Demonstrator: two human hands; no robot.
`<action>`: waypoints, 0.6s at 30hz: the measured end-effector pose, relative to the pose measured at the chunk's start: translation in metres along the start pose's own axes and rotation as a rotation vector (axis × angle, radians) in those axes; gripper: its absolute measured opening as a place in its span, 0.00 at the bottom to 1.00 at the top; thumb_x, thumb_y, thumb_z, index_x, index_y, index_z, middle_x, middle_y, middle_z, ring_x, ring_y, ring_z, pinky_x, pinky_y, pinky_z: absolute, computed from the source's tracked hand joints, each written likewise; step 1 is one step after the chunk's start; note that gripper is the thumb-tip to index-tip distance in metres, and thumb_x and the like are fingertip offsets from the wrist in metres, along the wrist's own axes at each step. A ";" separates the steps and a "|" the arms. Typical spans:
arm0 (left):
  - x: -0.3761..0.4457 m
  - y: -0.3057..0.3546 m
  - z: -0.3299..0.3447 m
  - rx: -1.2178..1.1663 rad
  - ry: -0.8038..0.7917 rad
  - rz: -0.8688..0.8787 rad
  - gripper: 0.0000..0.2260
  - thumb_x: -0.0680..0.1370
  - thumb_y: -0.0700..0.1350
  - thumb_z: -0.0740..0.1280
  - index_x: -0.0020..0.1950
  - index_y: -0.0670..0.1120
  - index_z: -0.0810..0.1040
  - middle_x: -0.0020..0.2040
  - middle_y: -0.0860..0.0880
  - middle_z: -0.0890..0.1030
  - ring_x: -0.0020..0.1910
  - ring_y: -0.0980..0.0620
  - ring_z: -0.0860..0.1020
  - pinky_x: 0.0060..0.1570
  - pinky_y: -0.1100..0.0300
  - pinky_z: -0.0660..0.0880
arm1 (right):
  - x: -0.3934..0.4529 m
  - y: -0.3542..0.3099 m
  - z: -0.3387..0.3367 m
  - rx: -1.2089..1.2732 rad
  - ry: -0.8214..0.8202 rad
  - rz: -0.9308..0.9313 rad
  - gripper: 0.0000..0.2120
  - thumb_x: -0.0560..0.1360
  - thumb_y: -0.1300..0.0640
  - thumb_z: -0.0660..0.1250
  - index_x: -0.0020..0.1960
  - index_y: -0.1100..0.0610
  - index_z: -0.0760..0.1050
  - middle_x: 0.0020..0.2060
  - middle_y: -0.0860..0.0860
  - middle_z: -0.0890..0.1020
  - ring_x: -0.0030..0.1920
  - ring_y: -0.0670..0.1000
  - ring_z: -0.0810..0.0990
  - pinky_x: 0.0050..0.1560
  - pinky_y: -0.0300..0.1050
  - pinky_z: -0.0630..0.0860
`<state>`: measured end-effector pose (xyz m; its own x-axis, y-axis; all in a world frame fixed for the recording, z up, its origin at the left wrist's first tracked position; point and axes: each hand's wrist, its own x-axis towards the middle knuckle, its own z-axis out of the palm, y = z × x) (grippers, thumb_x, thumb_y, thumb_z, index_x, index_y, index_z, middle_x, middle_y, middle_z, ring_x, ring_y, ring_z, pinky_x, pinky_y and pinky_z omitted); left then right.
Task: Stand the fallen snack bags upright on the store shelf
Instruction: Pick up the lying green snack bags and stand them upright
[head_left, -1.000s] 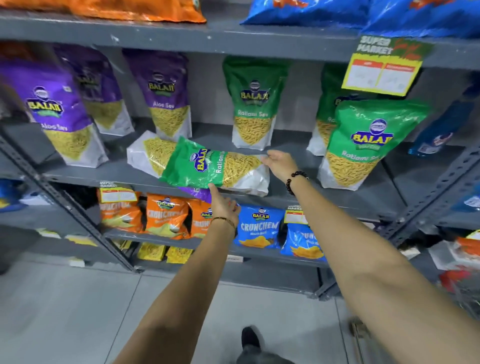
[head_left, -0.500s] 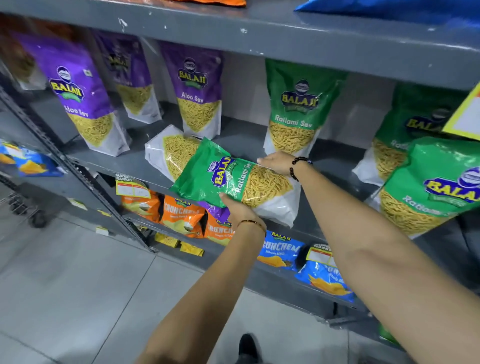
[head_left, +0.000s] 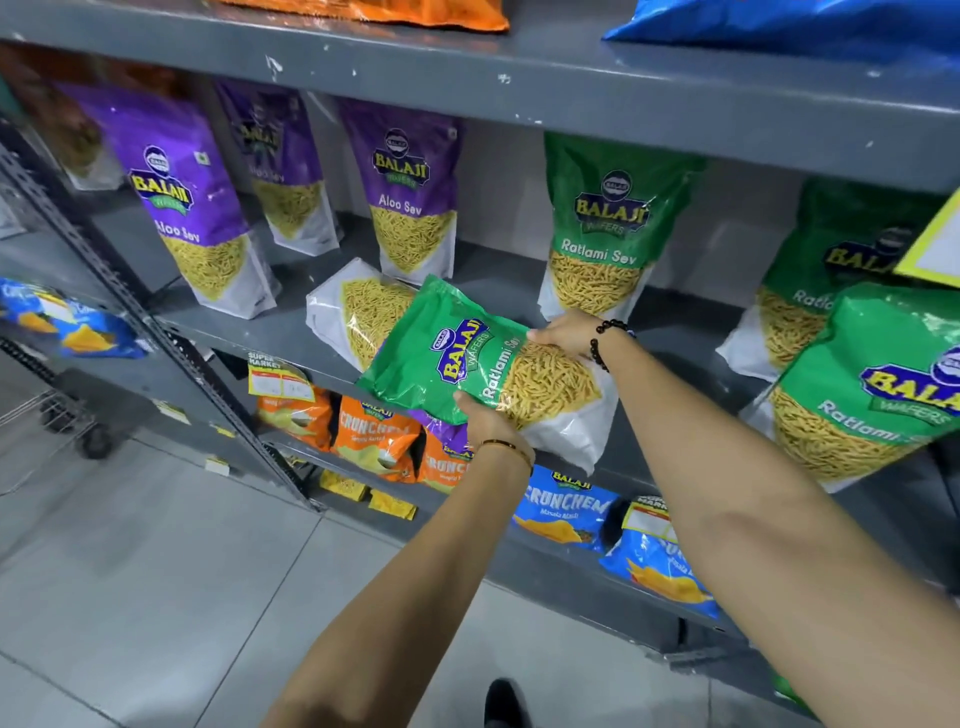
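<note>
A green Ratlami Sev bag (head_left: 467, 358) is tilted, lifted off the grey shelf (head_left: 270, 332) at its front edge. My left hand (head_left: 488, 418) grips its lower edge from beneath. My right hand (head_left: 569, 332) holds its upper edge near the clear window. Behind it lies another fallen bag (head_left: 353, 312), white bottom toward the left, partly hidden by the green one.
Purple Aloo Sev bags (head_left: 192, 208) stand upright at left, green Ratlami Sev bags (head_left: 608, 223) at the back and right (head_left: 872, 384). Orange and blue Crunchem bags (head_left: 374, 436) fill the shelf below. A grey shelf board (head_left: 571, 88) runs overhead. A slotted upright (head_left: 156, 322) stands at left.
Both hands have taken hold of the green bag and raised it from lying flat to a tilt. The view has come closer to the shelf.
</note>
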<state>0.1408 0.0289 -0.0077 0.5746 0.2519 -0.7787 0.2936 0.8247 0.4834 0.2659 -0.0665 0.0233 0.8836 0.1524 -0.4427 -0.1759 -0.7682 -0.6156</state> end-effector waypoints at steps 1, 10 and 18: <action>-0.003 0.001 -0.001 0.024 -0.015 0.014 0.35 0.76 0.65 0.53 0.74 0.43 0.57 0.75 0.44 0.62 0.73 0.43 0.63 0.72 0.45 0.60 | -0.005 0.003 -0.003 0.046 0.009 0.002 0.36 0.68 0.41 0.69 0.67 0.62 0.69 0.67 0.57 0.74 0.63 0.58 0.75 0.66 0.50 0.71; -0.014 0.058 -0.032 0.563 -0.408 0.316 0.28 0.62 0.72 0.65 0.41 0.48 0.76 0.44 0.44 0.78 0.45 0.46 0.76 0.52 0.50 0.74 | -0.124 0.033 -0.001 0.650 0.168 -0.066 0.27 0.69 0.47 0.72 0.63 0.58 0.74 0.59 0.50 0.75 0.60 0.48 0.69 0.64 0.49 0.67; -0.083 0.113 -0.055 0.923 -0.822 0.299 0.19 0.72 0.64 0.63 0.53 0.52 0.78 0.60 0.48 0.81 0.60 0.48 0.77 0.64 0.42 0.70 | -0.234 0.021 0.014 0.927 0.294 -0.273 0.11 0.76 0.62 0.63 0.34 0.56 0.74 0.19 0.44 0.77 0.21 0.38 0.73 0.22 0.30 0.69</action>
<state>0.0838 0.1289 0.0892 0.9153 -0.2938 -0.2755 0.3022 0.0488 0.9520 0.0492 -0.1097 0.1045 0.9940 -0.0049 -0.1091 -0.1085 0.0755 -0.9912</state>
